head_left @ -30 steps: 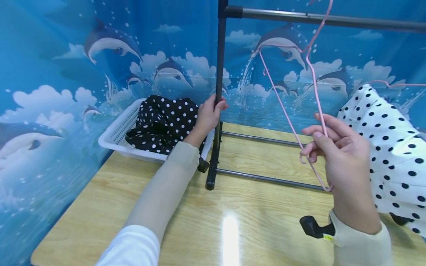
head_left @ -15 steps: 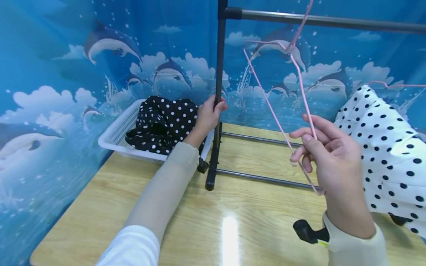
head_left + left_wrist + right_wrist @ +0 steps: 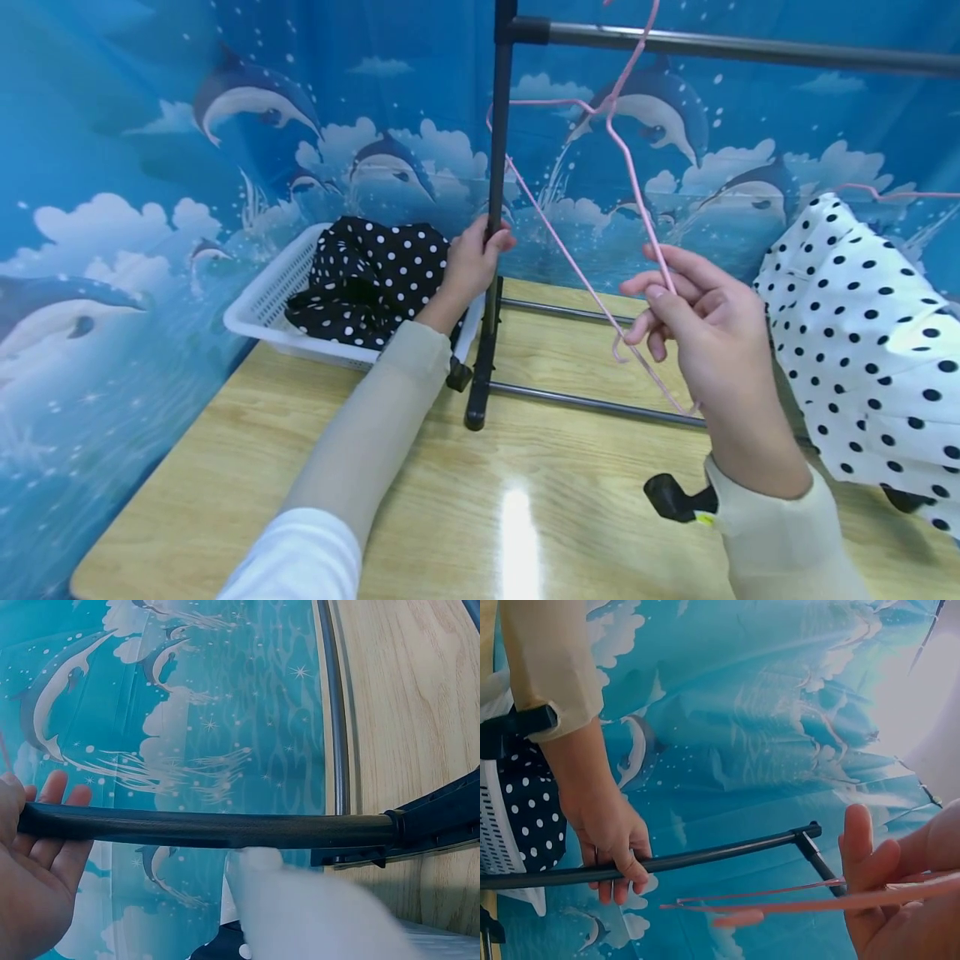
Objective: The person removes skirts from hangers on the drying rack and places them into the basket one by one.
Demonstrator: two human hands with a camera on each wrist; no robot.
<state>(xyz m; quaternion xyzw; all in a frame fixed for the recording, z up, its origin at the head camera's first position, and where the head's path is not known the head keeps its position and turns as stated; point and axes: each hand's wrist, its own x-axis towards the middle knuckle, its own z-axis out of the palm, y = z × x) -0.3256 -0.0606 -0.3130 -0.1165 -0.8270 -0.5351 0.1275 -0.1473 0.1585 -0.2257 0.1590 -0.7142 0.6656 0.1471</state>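
My left hand is wrapped around the dark upright post of a clothes rack, as the left wrist view also shows with the fingers behind the post. Between thumb and fingers, my right hand pinches a pink wire hanger by one sloping side. The hanger carries no garment. Its neck crosses in front of the rack's top rail, and the hook's top is cut off by the frame. The hanger's far left corner passes behind the post.
A white plastic basket holding a black garment with white dots sits left of the rack. At right, a white garment with black dots hangs beneath another pink hanger. The rack's lower bars lie over the wooden table.
My right hand has moved left with the pink hanger, bringing the hanger's far corner behind the post. My left hand has stayed on the post.
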